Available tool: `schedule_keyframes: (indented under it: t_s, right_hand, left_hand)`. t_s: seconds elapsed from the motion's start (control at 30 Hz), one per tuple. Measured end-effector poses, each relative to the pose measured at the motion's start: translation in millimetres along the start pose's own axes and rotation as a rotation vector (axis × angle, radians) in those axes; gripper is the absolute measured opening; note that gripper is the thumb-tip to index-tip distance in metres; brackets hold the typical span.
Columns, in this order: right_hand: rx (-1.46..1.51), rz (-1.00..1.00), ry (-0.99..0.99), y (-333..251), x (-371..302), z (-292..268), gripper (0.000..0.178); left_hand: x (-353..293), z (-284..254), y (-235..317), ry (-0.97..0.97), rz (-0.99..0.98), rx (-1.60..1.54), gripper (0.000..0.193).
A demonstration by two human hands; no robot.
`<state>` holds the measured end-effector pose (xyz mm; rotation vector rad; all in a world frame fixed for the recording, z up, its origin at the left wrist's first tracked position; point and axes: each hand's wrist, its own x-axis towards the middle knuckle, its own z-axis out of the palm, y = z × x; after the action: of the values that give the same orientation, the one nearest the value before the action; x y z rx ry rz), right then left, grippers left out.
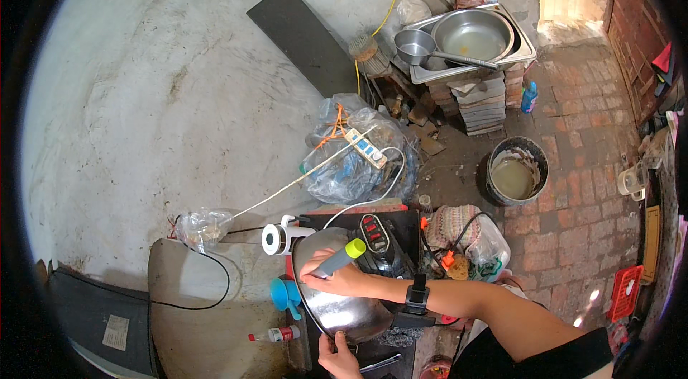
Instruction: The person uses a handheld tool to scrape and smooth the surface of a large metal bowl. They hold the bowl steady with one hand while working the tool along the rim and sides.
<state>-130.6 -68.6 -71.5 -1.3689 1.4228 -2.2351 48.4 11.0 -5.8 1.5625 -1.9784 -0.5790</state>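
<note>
A shiny round wok (344,313) is tilted at the lower middle. My right hand (332,273) reaches across it, closed around a tool with a thick grey handle and a lime-green end (339,259); its working end is hidden inside the wok. At the wok's near edge, my left hand (338,359) grips the rim, thumb on top. A black watch-like band (417,296) sits on my right wrist. Beside the wok's far left side stands a white jug with a handle (278,238). A blue plastic scoop or cup (284,294) lies left of the wok.
A power strip (366,148) rests on a plastic-bagged bundle (344,178), its cords crossing the area. Another dark power strip (375,233) lies behind the wok. Farther right are a bucket of cloudy liquid (514,177) and a metal sink (527,49) holding a basin and ladle.
</note>
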Motion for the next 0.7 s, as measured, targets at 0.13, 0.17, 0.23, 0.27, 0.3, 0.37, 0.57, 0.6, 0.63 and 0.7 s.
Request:
schedule_keyframes:
  t_s: [0.13,0.17,0.23,0.27,0.3,0.37,0.57,0.6,0.63,0.7]
  right_hand:
    - [-0.007,-0.009,0.008,-0.5,0.7,-1.3,0.007]
    - [-0.01,-0.007,0.009,-0.8,0.7,-1.5,0.007]
    - [-0.015,-0.004,0.01,-1.4,1.1,-1.4,0.007]
    - [-0.003,-0.01,0.019,-1.6,1.3,-1.2,0.007]
    - [0.01,-0.015,0.028,-1.8,1.5,-0.7,0.007]
    - [0.017,-0.02,0.037,-1.8,1.7,0.1,0.006]
    - [0.006,-0.019,0.032,0.2,0.5,0.7,0.006]
    - [-0.008,-0.012,0.018,0.3,0.4,0.5,0.007]
    - [-0.032,-0.001,0.001,0.5,0.1,0.3,0.007]
    - [-0.035,0.009,-0.013,0.7,0.2,0.1,0.007]
  left_hand:
    - [0.6,-0.4,3.5,-0.004,-0.023,0.014,0.034]
    - [0.7,-0.5,4.3,-0.001,-0.017,0.022,0.034]
    - [0.4,-0.9,6.0,0.005,-0.006,0.037,0.035]
    - [0.2,-1.1,6.8,0.003,-0.008,0.046,0.035]
    - [-0.2,-1.7,7.5,0.002,-0.01,0.055,0.035]
    - [-0.8,-2.0,8.8,0.008,0.0,0.062,0.034]
    - [-0.3,-1.8,10.9,-0.004,-0.009,0.051,0.033]
    - [-0.3,-1.8,10.9,-0.001,-0.006,0.045,0.033]
    - [-0.6,-2.0,10.6,0.002,-0.003,0.039,0.033]
    - [-0.4,-2.9,8.9,-0.02,-0.026,0.059,0.033]
